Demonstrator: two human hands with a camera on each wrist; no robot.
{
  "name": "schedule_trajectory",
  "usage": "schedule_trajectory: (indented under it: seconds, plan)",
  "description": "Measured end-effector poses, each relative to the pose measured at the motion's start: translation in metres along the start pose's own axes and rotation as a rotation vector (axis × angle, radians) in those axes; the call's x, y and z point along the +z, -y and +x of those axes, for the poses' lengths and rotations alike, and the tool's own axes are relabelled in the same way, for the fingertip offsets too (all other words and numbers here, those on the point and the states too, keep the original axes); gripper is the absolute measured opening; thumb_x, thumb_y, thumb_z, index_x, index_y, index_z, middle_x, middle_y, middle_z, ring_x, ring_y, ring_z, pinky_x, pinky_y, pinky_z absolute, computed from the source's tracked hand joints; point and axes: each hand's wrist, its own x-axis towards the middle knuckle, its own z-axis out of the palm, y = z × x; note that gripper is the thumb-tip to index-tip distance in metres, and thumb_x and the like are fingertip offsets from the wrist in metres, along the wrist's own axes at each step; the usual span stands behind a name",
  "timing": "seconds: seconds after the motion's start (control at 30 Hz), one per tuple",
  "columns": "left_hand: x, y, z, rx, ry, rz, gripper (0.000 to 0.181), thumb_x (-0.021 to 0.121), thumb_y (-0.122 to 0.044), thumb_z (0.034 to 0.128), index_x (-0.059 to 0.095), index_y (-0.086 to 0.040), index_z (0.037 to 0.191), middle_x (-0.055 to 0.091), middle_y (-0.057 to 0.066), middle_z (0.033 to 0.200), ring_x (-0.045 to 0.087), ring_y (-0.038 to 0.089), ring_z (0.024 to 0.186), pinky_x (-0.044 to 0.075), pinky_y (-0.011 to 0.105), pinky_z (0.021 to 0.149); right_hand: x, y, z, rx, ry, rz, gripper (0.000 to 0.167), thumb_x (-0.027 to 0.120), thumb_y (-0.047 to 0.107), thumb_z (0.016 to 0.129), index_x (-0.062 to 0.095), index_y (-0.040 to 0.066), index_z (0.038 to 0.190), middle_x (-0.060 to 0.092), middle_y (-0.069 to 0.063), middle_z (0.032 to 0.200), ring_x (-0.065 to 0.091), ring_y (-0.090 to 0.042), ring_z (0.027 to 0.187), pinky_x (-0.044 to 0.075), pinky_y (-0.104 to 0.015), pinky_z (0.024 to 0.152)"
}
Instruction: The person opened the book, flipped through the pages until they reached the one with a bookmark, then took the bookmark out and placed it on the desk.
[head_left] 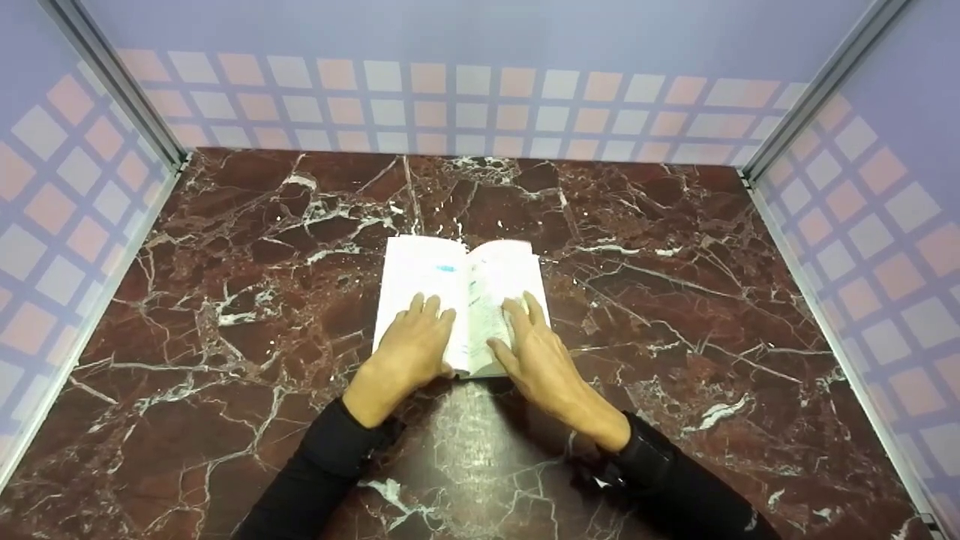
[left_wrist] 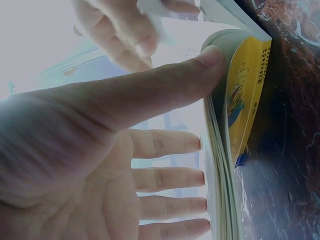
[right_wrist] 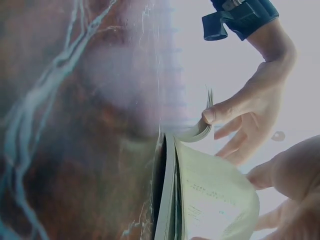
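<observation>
An open book [head_left: 420, 281] lies flat on the marbled tabletop, its spine running away from me. My left hand [head_left: 412, 341] rests on the left page with fingers extended; in the left wrist view its thumb [left_wrist: 165, 90] lies against the lower page edges. My right hand [head_left: 544, 364] touches the right page, fingers slightly bent and thumb toward the middle fold. The right wrist view shows the printed right page [right_wrist: 210, 195] bulging up beside the right hand's fingers. Part of a yellow cover [left_wrist: 247, 95] appears at the book's lower edge.
Dark red marbled tabletop [head_left: 262, 322] surrounds the book. Purple panels with pink and white squares [head_left: 472, 82] stand behind and on both sides, joined by grey metal posts [head_left: 817, 90]. Glare brightens the near tabletop.
</observation>
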Motion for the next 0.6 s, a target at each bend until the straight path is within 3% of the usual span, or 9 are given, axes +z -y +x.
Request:
schedule_trajectory:
  seconds: [0.07,0.13,0.23,0.33,0.47,0.6]
  plan:
    - [0.000,0.000,0.000,0.000,0.002,-0.004,0.084,0.090,-0.024,0.0786,0.048,0.006,0.145,0.038,0.032,0.154,0.030,0.050,0.146,0.032,0.062,0.118,-0.001,0.000,0.001,0.011,-0.033,0.062,0.065,0.070,0.016,0.098,0.038,-0.009,0.149,0.026,-0.040,0.156,0.065,-0.049,0.109,0.054,-0.054,0.100]
    - [0.000,0.000,0.000,0.000,0.003,-0.012,0.085,0.090,-0.024,0.0787,0.047,0.007,0.146,0.037,0.032,0.155,0.029,0.051,0.147,0.031,0.062,0.118,-0.002,0.001,0.003,0.034,-0.071,0.138,0.071,0.069,0.013,0.098,0.031,-0.011,0.153,0.019,-0.039,0.159,0.049,-0.051,0.133,0.041,-0.055,0.114]
    - [0.000,0.000,0.000,0.000,0.004,-0.016,0.086,0.090,-0.024,0.0786,0.047,0.007,0.146,0.036,0.032,0.156,0.028,0.051,0.147,0.030,0.062,0.119,-0.004,0.002,0.007,0.073,-0.128,0.259,0.078,0.068,0.010,0.097,0.021,-0.011,0.156,0.017,-0.035,0.162,0.029,-0.044,0.149,0.026,-0.049,0.123]
    - [0.000,0.001,0.000,0.003,0.001,-0.013,0.086,0.091,-0.025,0.0775,0.048,0.007,0.145,0.037,0.032,0.154,0.029,0.050,0.146,0.032,0.062,0.118,-0.008,0.003,0.009,0.140,-0.168,0.423,0.081,0.065,0.011,0.099,0.014,-0.007,0.160,0.022,-0.029,0.164,0.041,-0.038,0.144,0.038,-0.044,0.118]
    - [-0.001,0.001,0.000,0.005,-0.001,-0.006,0.085,0.091,-0.027,0.0766,0.049,0.006,0.144,0.039,0.031,0.153,0.031,0.050,0.145,0.034,0.062,0.117,-0.012,0.005,0.012,0.292,-0.155,0.655,0.070,0.054,0.018,0.106,0.018,-0.001,0.162,0.036,-0.025,0.160,0.059,-0.038,0.125,0.056,-0.045,0.099]
    - [-0.002,0.002,0.000,0.002,0.006,-0.004,0.087,0.090,-0.031,0.0774,0.049,0.005,0.145,0.040,0.030,0.153,0.031,0.049,0.145,0.034,0.061,0.117,-0.012,0.002,0.016,0.408,-0.082,0.816,0.055,0.040,0.019,0.110,0.029,-0.003,0.159,0.050,-0.026,0.148,0.060,-0.040,0.122,0.057,-0.050,0.095]
